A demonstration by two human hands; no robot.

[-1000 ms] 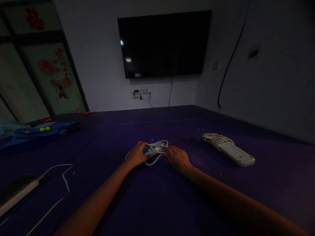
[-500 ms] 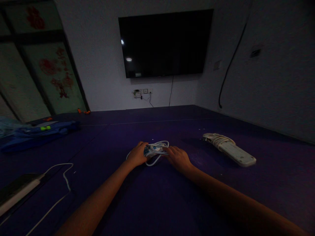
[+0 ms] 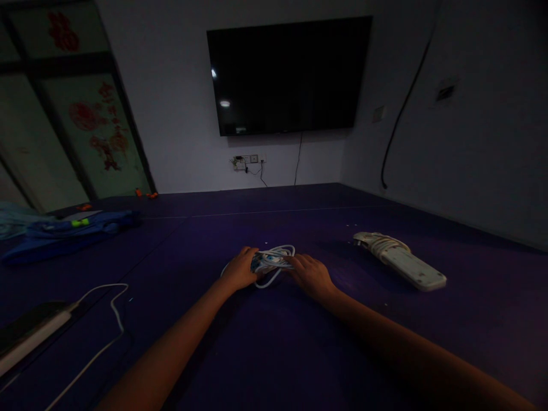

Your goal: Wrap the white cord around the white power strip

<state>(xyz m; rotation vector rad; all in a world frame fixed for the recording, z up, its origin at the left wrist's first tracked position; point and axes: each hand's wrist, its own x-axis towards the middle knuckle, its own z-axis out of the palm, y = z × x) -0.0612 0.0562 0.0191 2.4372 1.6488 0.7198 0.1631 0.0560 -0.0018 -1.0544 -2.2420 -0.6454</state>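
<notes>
The left hand [image 3: 240, 270] clasps a looped white cable bundle [image 3: 274, 258] over the purple surface [image 3: 265, 342]; the right hand [image 3: 312, 277] pinches its loops between fingers. Cable-handling seems underway, calling for a steady left hold.

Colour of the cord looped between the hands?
The cord looks white to pale grey in this dim light; best seen in the head view.

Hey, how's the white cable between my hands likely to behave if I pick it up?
The cable looks flexible, since it curves into several loops, so expect bending rather than stiffness. One loop sticks out on the near side, so that part may droop or snag. The bundle seems unlikely to roll, as its loops look uneven.
</notes>
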